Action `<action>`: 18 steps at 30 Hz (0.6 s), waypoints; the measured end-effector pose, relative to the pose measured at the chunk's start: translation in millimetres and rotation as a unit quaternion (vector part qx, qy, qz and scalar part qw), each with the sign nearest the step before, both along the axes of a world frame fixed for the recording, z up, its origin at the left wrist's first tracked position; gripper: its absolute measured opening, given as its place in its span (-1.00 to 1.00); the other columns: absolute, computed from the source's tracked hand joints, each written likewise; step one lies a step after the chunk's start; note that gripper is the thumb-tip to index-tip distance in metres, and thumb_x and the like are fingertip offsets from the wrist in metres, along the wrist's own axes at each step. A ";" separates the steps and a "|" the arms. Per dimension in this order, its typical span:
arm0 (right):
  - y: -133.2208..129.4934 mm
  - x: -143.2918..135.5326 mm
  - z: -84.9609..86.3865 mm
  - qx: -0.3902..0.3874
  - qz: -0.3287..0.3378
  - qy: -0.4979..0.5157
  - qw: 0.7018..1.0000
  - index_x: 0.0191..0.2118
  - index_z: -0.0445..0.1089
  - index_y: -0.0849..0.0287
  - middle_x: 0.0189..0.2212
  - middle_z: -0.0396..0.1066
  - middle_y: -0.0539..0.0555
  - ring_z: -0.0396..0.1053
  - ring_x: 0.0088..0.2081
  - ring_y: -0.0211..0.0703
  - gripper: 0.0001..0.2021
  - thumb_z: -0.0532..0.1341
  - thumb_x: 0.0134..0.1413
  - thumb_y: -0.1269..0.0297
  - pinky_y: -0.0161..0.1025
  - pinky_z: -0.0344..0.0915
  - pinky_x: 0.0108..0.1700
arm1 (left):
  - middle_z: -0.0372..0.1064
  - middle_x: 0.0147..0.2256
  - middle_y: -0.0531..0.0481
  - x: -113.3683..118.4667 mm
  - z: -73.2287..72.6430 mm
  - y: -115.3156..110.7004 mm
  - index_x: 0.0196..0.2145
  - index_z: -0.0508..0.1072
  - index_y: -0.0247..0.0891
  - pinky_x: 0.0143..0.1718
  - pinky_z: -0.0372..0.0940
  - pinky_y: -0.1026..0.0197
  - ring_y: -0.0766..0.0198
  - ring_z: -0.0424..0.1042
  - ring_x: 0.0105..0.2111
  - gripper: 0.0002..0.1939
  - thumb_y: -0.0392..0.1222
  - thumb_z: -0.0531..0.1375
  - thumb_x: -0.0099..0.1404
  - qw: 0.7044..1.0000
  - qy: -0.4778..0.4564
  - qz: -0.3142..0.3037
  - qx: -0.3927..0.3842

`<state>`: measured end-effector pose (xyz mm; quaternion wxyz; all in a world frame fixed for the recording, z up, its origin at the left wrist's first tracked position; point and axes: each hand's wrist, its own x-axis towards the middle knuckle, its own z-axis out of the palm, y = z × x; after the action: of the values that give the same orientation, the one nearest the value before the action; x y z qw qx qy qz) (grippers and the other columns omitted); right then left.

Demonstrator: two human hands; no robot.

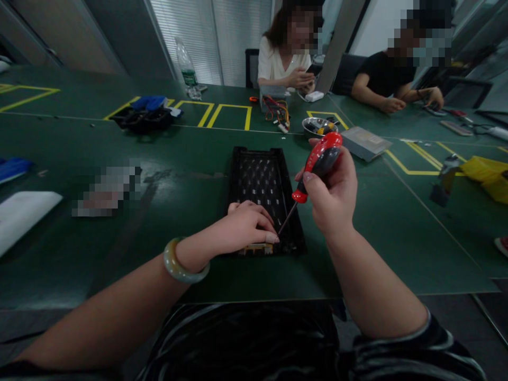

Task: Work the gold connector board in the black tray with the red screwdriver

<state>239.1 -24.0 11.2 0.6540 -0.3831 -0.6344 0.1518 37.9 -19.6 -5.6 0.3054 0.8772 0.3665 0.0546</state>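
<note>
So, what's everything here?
Screwdriver: 1, red and grey, right hand
Case: 1, black, middle
Bottle: 1, clear, far left
Blue items: 2, blue, left
Flat thing: 1, white, left edge
Blurred item: 1, grey-red, left
Wired box: 1, grey, far middle
Bowl: 1, silver, far middle
Flat box: 1, grey, beside bowl
Yellow item: 1, yellow, right
Table: 1, green, beneath
People: 2, white and black tops, far side
Other bits: too small to count
Bangle: 1, pale green, left wrist
Left hand: 1, on case
Right hand: 1, on screwdriver

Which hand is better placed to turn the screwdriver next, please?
Probably the right hand: it grips the screwdriver, whose tip points down into the black tray. The left hand is low at the tray near the tip, seemingly better placed for steadying.
</note>
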 end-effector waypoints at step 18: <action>-6.1 -1.9 3.5 -0.001 0.017 -0.011 1.000 0.08 0.30 -0.11 0.13 0.36 0.04 0.43 -0.28 -0.10 -0.57 0.28 0.07 0.12 0.02 0.50 -0.30 | 0.53 0.00 0.08 -3.8 1.1 -6.0 -0.22 0.64 0.02 0.13 -0.04 -0.10 0.04 0.29 0.09 -0.74 0.11 0.18 0.41 0.998 -0.038 -0.023 0.046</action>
<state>237.2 -30.0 14.6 0.6435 -0.3746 -0.6482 0.1593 34.1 -25.7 -4.5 0.2794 0.8959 0.3313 0.0973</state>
